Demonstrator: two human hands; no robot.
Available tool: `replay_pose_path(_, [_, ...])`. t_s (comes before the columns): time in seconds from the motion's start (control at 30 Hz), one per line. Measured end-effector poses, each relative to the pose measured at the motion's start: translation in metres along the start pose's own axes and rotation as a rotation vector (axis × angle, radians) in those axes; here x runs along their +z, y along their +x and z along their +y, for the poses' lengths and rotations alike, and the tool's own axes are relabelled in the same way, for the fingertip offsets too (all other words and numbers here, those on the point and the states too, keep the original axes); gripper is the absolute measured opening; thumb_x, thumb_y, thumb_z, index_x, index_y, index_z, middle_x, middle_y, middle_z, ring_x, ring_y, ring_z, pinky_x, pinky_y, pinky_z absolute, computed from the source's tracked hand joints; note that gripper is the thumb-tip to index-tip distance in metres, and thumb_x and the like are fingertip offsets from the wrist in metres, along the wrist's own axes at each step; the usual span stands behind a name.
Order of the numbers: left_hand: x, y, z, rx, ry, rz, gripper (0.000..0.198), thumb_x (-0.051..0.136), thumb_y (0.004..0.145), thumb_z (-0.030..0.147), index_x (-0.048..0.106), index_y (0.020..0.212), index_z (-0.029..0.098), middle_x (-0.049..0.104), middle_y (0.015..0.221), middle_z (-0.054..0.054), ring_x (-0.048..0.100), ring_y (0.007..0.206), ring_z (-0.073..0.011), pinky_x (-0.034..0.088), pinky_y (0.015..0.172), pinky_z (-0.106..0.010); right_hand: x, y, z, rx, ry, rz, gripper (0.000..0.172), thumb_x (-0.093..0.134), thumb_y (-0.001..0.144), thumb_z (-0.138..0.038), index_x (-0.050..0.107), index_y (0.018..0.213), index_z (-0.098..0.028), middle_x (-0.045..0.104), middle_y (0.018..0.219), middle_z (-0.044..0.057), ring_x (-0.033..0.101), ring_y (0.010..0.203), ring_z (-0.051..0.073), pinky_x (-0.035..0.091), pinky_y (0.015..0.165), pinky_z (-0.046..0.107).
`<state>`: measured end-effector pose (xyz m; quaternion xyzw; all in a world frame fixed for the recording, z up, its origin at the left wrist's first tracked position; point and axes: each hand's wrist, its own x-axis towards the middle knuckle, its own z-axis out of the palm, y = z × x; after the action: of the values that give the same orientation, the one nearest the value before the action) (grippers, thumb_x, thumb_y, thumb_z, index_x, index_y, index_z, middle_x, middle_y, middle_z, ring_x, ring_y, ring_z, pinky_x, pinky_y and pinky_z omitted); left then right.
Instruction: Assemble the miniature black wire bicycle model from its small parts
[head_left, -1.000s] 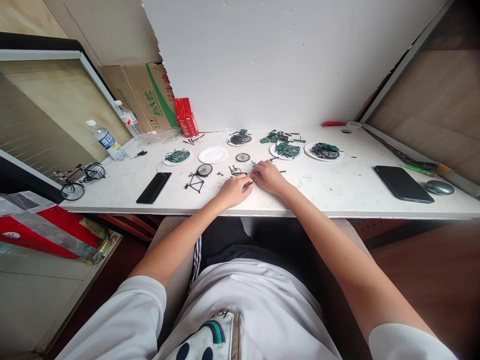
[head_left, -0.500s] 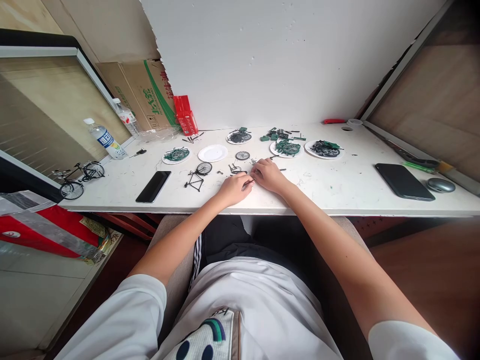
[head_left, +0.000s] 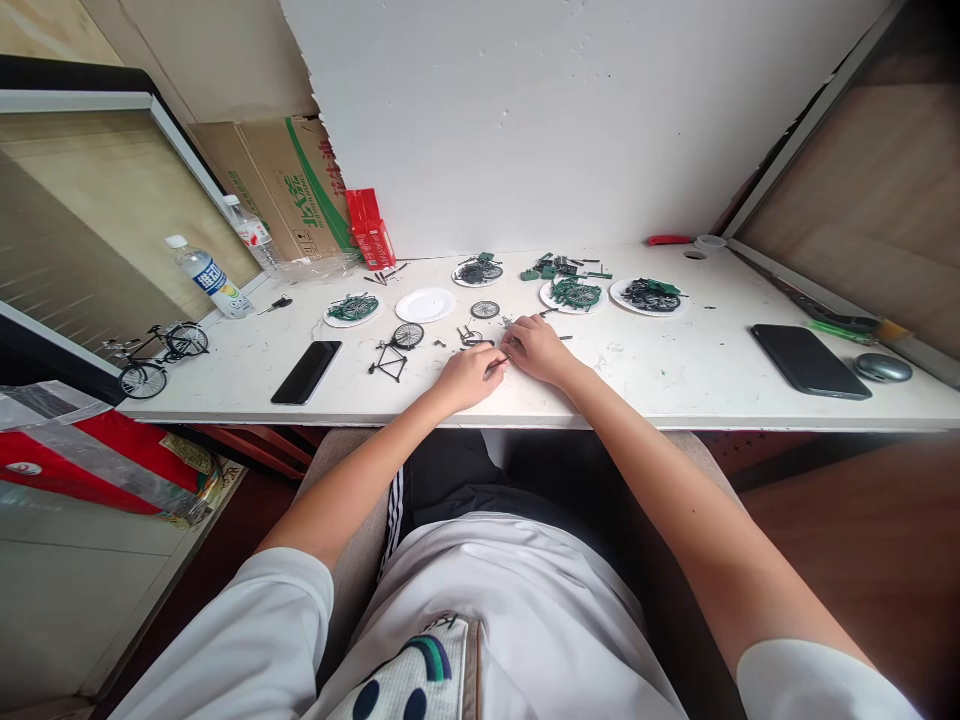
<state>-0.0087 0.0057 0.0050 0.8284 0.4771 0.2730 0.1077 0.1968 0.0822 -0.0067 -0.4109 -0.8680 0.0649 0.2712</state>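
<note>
My left hand is closed around a small dark thin part, mostly hidden by the fingers. My right hand meets it fingertip to fingertip, its fingers pinched together low over the table; what they hold is too small to make out. Left of the hands lie a black model bicycle frame and a spoked wheel touching its upper end. Another wheel rests flat beyond the hands. Some small black bicycle parts lie just behind my left hand.
White plates with green and black parts stand along the back, beside a bare plate. An assembled model bicycle stands at far left, near a bottle. Phones lie at both sides; a mouse is far right.
Almost nothing differs. Both hands stay together in the same place, with only a very slight shift of the right fingers and of the camera view.
</note>
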Motion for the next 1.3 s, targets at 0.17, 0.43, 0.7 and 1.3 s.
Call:
replay_pose_path(0.17, [0.0007,-0.0003,-0.0013,0.002,-0.004,0.002,0.016,0.059,0.105,0.027,0.072,0.098,0.022,0.068,0.095,-0.004,0.059,0.074,-0.0174,0.042,0.073,-0.032,-0.0013,-0.0002,-0.0016,-0.002,0.005,-0.003,0.017,0.06,0.102,-0.024,0.076,0.103,-0.019,0.073,0.115,0.017,0.057,0.114,0.036,0.048,0.097,0.047])
replay_pose_path(0.43, [0.0011,0.0001,-0.0017,-0.011,-0.004,-0.006,0.016,0.059,0.104,0.028,0.072,0.098,0.022,0.068,0.097,-0.005,0.06,0.074,-0.0179,0.043,0.074,-0.032,-0.002,-0.0002,-0.0024,0.003,0.004,-0.005,0.017,0.06,0.102,-0.023,0.076,0.103,-0.019,0.073,0.114,0.017,0.058,0.113,0.036,0.049,0.096,0.047])
replay_pose_path(0.7, [0.0012,0.0,-0.0017,-0.005,0.0,-0.002,0.016,0.059,0.105,0.028,0.073,0.099,0.022,0.068,0.096,-0.005,0.059,0.074,-0.0176,0.043,0.073,-0.032,-0.003,-0.0001,-0.0038,0.003,0.008,-0.004,0.018,0.06,0.102,-0.024,0.077,0.103,-0.019,0.074,0.115,0.018,0.058,0.113,0.036,0.05,0.097,0.048])
replay_pose_path(1.3, [0.0025,-0.0004,-0.0027,0.005,0.002,0.01,0.018,0.058,0.106,0.029,0.074,0.1,0.022,0.069,0.097,-0.005,0.06,0.075,-0.0174,0.043,0.073,-0.032,-0.002,0.0,-0.0025,0.0,0.004,0.0,0.016,0.061,0.102,-0.023,0.076,0.103,-0.019,0.074,0.114,0.017,0.058,0.113,0.036,0.049,0.099,0.047])
